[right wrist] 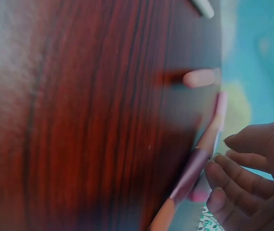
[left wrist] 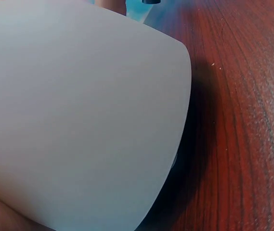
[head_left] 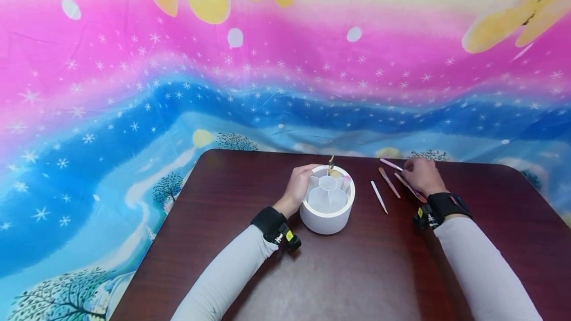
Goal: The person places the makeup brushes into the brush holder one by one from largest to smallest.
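My left hand grips the left side of a white round organizer, its fingers at the rim. Inside, clear dividers fan out from a round middle cup, and a thin gold-coloured item sticks up at the back. The organizer's smooth wall fills most of the left wrist view. Over at the right, my right hand is at the inner end of a pink pen-like stick. In the right wrist view its thumb and fingers are bent and apart, beside a brown-and-purple stick.
A white pointed pen and a pinkish-brown stick lie between the organizer and my right hand. The dark red wooden table ends at the back against a colourful printed cloth.
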